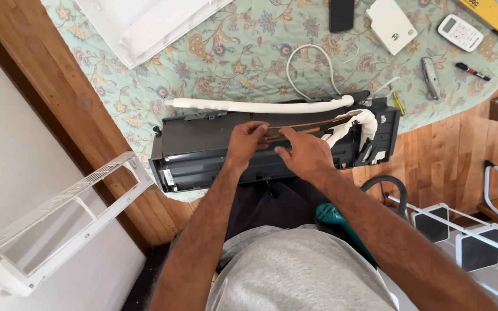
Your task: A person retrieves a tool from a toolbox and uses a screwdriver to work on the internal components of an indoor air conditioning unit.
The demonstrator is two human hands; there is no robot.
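Landmark: black air-conditioner chassis [203, 151], lying lengthwise on the floral bedspread [145, 80].
Copper pipes [306, 125]: run along the chassis top, toward its right end.
Left hand [246, 141]: over mid-chassis, grip pinched shut on the copper pipes.
Right hand [305, 152]: just right of the left hand, fingers curled onto the same pipes, grip closed.
White insulated hose [260, 106]: along the chassis's far edge.
White remote [460, 32]: well beyond the chassis's right end.

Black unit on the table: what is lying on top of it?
On the black unit lie copper pipes, pinched by both hands, and a white-wrapped hose along its far edge. The hands cover the pipes' left ends.
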